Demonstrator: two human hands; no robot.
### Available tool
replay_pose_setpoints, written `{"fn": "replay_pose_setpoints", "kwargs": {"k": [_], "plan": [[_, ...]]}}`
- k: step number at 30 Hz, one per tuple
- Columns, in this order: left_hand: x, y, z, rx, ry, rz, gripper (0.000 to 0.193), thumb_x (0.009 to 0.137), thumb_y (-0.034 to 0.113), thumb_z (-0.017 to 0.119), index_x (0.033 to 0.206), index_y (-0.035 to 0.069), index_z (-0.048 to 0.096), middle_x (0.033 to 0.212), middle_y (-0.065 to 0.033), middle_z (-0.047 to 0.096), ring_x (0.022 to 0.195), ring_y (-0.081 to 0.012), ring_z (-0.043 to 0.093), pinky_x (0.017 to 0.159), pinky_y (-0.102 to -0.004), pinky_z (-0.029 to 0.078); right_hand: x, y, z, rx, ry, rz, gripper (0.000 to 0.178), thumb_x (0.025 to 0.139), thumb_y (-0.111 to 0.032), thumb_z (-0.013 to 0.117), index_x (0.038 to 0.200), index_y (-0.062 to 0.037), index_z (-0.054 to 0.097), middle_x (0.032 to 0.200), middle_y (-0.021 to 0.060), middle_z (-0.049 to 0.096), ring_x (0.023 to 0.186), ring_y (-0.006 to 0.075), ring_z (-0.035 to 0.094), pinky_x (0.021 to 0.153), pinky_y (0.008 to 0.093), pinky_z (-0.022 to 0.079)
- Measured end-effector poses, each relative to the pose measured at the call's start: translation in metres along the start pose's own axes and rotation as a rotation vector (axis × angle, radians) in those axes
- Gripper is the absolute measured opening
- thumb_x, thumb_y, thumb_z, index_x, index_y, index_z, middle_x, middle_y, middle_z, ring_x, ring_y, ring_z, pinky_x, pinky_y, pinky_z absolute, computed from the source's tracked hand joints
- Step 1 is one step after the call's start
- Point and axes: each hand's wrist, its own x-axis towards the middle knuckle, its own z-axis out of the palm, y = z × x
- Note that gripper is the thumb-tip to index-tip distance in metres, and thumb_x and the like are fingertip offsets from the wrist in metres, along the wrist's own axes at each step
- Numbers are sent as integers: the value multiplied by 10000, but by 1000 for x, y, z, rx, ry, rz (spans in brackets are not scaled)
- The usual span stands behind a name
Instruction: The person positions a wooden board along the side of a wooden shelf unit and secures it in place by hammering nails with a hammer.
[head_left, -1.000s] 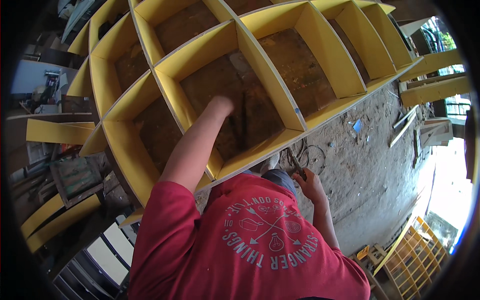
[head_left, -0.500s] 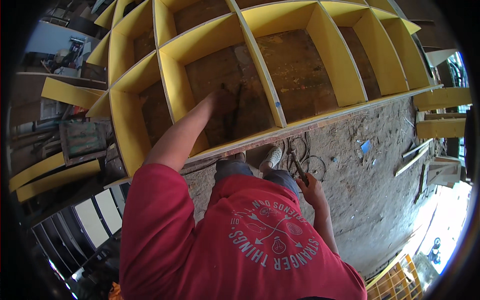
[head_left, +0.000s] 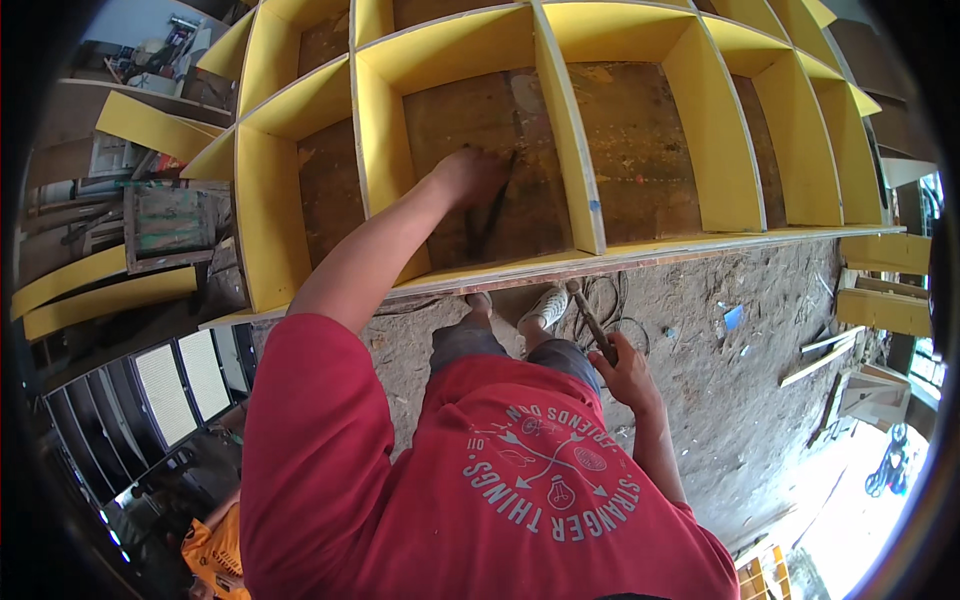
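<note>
In front of me lies a yellow wooden shelf unit (head_left: 450, 50) divided into several box-like compartments with brown, stained backs. My left arm reaches into one of the middle compartments. There my left hand (head_left: 474, 177) is low over the brown back panel (head_left: 450, 115), its fingers dark and blurred in shade. Dark streaks beside it could be shadow or a thin object; I cannot tell which. Down by my right thigh, my right hand (head_left: 628, 374) is closed round the wooden handle of what looks like a hammer (head_left: 594, 328), its far end pointing up toward the unit's near edge.
Rough grey ground with a looped cable (head_left: 622, 310) and a blue scrap (head_left: 733, 317) spreads to the right. Yellow boards (head_left: 885, 310) and timber offcuts stand farther right. At left are more yellow boards (head_left: 110, 303) and dark panels. A person in orange (head_left: 213, 553) is at lower left.
The view has shifted, so the shelf unit sits higher and farther right. My left hand stays in the same compartment, while the hammer in my right hand tilts more to the left.
</note>
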Motion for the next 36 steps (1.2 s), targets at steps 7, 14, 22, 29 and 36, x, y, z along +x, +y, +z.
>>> {"fn": "replay_pose_setpoints", "kwargs": {"k": [7,14,22,29,36], "plan": [[-137,27,-106,-1222,959,-254,88,1053,82,612,1060,-2,637,942,-90,682,898,-182,680,816,-342,548,20,-71,17,-138,-114,-50,472,939,-377,771,1216,-30,608,964,264,732,933,496,699,750,552,535],[-314,64,-43,-2138,833,-350,358,991,44,705,1317,-77,622,955,-106,713,805,-128,683,726,-284,567,71,-144,49,-386,-442,-222,418,904,-343,778,1239,-109,688,1024,187,754,960,422,717,808,500,554],[-373,70,53,-2452,120,-310,250,993,28,702,1232,-44,706,1000,-105,735,879,-165,728,795,-308,603,113,-195,85,-738,-443,-400,454,882,-312,806,1296,-155,702,1274,154,709,1173,353,669,960,479,547],[-355,75,98,-1881,-239,-382,263,1052,165,634,1243,3,711,1088,-95,753,910,-157,722,869,-308,574,109,-233,92,-667,-375,-36,475,884,-394,810,1291,-173,706,1257,126,721,1152,344,685,938,470,559],[-304,103,169,-1896,-113,-486,243,1007,241,677,1102,20,718,977,-88,745,897,-207,707,803,-369,567,99,-226,102,-660,-354,149,473,904,-423,790,1317,-209,700,1303,109,718,1214,340,668,954,463,556]]}}
